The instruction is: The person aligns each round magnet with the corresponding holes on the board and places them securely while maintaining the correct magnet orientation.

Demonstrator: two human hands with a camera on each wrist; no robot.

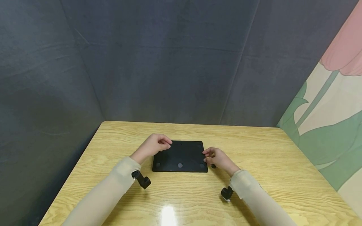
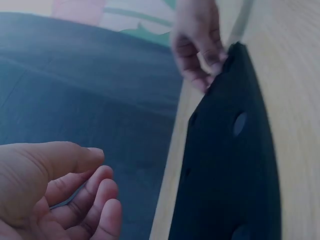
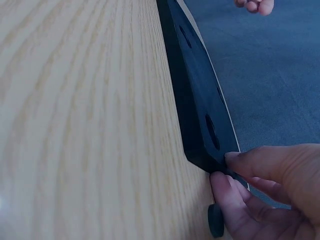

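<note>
A flat black rectangular board [image 1: 183, 153] with round grey and dark spots lies on the wooden table. At its right edge is my right hand [image 1: 219, 158], its thumb and fingers curled against the rim; the right wrist view shows the fingertips [image 3: 232, 160] gripping beside the corner. Whether a finger reaches underneath is hidden. Above the far left part of the board hovers my left hand [image 1: 155, 145]. Its fingers are loosely bent with nothing seen between them, and the left wrist view shows this hand [image 2: 65, 195] apart from the board.
A small black disc [image 1: 213, 166] is on the table [image 1: 271, 157] just right of the board, close under my right hand. Dark grey cloth [image 1: 169, 62] hangs behind the table's far edge. A flower-patterned fabric [image 1: 325, 131] borders the right side.
</note>
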